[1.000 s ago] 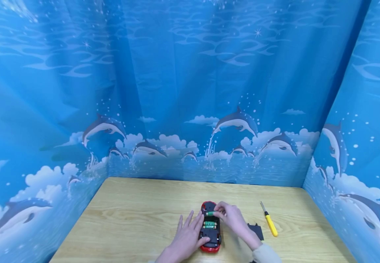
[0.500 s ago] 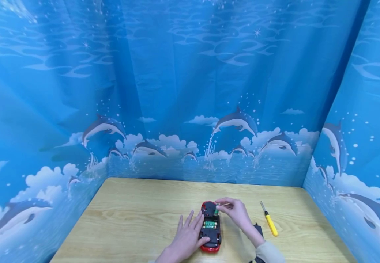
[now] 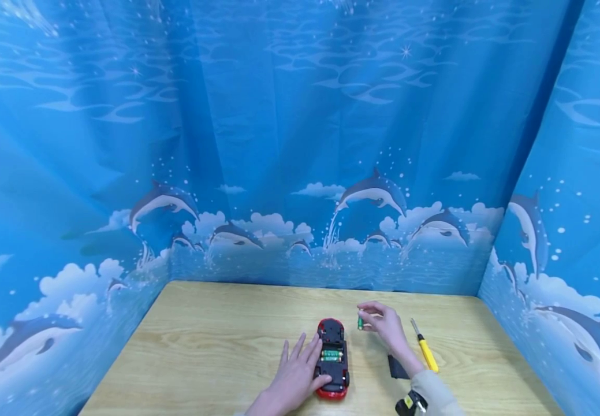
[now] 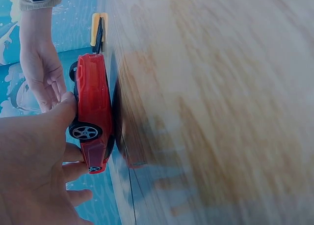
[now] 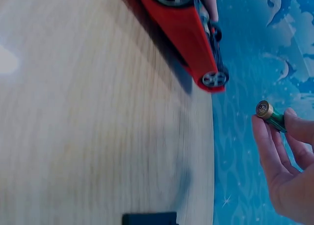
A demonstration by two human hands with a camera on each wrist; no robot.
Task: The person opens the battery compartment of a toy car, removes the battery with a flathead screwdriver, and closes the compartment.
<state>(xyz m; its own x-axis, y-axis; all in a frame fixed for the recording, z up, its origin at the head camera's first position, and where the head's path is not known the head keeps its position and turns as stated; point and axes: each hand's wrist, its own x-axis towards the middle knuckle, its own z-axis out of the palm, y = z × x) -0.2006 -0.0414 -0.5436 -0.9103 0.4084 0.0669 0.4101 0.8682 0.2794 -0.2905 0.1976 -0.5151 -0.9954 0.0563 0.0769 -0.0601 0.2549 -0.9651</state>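
Observation:
A red toy car lies upside down on the table, its black underside up and its battery compartment uncovered. Two green batteries sit side by side inside. The left hand rests along the car's left side with fingers spread and straight; its thumb lies on the underside, as the left wrist view also shows. To the right of the car, the right hand pinches another green battery between thumb and fingers. It holds this battery upright above the table, apart from the car.
A black battery cover lies on the table beneath the right forearm. Farther right is a screwdriver with a yellow handle. Blue dolphin-print curtains stand behind the table and at both sides.
The right hand has lifted the battery away from over the car and carried it to the right, turning it from lying flat to upright. The left hand and the car have stayed put.

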